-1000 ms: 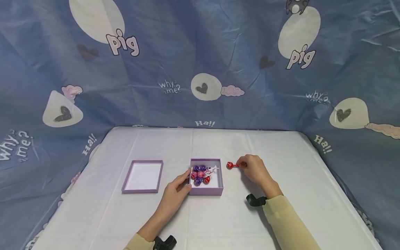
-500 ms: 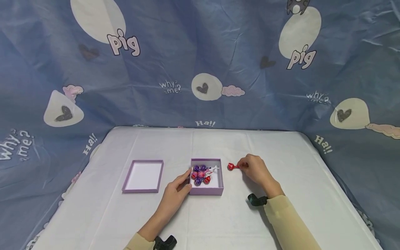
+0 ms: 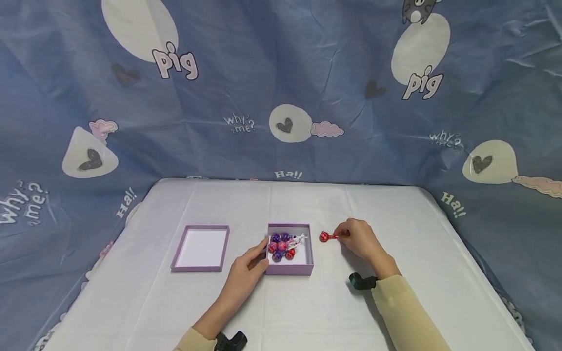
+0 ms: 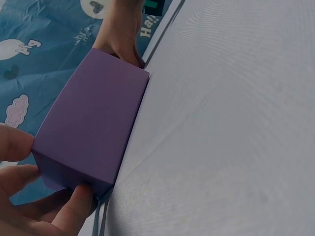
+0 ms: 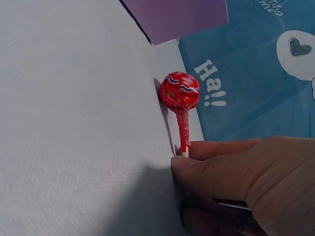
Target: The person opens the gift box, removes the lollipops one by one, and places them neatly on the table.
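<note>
A: Status on the hands?

B: I see my right hand (image 3: pixel 361 241) pinching the stick of a red lollipop (image 3: pixel 324 237). In the right wrist view the fingertips (image 5: pixel 183 162) close on the white end of the stick, and the red lollipop (image 5: pixel 180 91) head lies on the worktop (image 3: pixel 395 219), pointing toward the box.

A: And the left?

B: My left hand (image 3: pixel 247 265) grips the open purple box (image 3: pixel 290 267) at its near left corner. The left wrist view shows the thumb (image 4: pixel 74 209) and fingers on either side of that corner of the purple box (image 4: pixel 93 130).

A: Where is the lollipop relative to the box?

B: Just beside its right wall, not touching, outside the box. The head is the end nearer the box; the stick runs away to the right into my fingers.

A: Box contents?

B: A cluster of lollipops (image 3: pixel 282 245), purple and red/pink heads, white sticks fanned toward the back right. I cannot give an exact count.

A: Anything else on the worktop?

B: The box lid (image 3: pixel 201 247) is lying open side up, well left of the box, clear of my left hand. A blue printed cloth (image 3: pixel 281 87) hangs behind and to the sides.
</note>
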`<state>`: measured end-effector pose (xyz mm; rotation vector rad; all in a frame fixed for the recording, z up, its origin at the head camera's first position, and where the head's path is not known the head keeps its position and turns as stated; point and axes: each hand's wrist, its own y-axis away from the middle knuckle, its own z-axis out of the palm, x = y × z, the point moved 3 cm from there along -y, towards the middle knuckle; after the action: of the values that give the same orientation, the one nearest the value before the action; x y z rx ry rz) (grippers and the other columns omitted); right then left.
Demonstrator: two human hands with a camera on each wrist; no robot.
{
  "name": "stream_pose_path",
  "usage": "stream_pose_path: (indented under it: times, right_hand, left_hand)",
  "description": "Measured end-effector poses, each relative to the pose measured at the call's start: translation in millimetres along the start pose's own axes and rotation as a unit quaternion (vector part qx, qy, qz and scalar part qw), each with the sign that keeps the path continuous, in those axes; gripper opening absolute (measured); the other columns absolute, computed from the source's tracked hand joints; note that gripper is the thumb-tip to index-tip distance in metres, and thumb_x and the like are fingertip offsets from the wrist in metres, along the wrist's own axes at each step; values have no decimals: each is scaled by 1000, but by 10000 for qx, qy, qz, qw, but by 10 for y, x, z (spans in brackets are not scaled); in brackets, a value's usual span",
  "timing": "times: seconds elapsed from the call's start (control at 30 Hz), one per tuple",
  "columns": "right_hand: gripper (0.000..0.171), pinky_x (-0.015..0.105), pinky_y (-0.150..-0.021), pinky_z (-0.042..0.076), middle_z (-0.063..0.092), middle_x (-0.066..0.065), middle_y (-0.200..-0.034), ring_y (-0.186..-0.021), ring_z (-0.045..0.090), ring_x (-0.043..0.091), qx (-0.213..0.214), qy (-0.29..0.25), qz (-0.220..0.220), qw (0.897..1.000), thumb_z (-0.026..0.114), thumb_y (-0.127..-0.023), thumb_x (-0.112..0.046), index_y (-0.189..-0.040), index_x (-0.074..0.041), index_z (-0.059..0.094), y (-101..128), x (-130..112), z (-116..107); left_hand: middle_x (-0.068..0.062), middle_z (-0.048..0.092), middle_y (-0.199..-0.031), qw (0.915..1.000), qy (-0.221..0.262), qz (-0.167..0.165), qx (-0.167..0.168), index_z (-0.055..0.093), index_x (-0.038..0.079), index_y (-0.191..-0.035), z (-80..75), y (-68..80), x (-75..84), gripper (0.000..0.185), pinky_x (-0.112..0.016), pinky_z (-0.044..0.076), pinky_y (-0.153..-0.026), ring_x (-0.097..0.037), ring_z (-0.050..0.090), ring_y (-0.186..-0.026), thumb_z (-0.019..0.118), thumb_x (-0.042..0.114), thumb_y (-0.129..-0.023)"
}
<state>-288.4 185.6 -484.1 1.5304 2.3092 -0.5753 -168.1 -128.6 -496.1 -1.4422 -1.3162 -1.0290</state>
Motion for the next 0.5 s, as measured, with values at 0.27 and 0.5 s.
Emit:
stream_pose_path:
  times: [0.27,0.5]
  right_hand:
    - [16,33,-68,47,60,-4,-78,-74,53,16,-76,-89,162,9998,81,-82,-1,-86,-16,78,12,41,-8]
    - [14,33,-68,45,60,-5,-76,-73,52,15,-130,-63,159,9998,81,-82,-3,-81,-17,76,3,51,-33]
  left_hand:
    - [-8,54,-146,10000,-34,45,-2,55,22,-146,-1,-8,-42,51,-33,42,-108,-24,54,-130,64,8,-98]
    - [-7,54,-146,10000,-27,8,6,56,23,-146,7,-9,-25,51,-33,43,-108,-24,54,-130,64,8,-98]
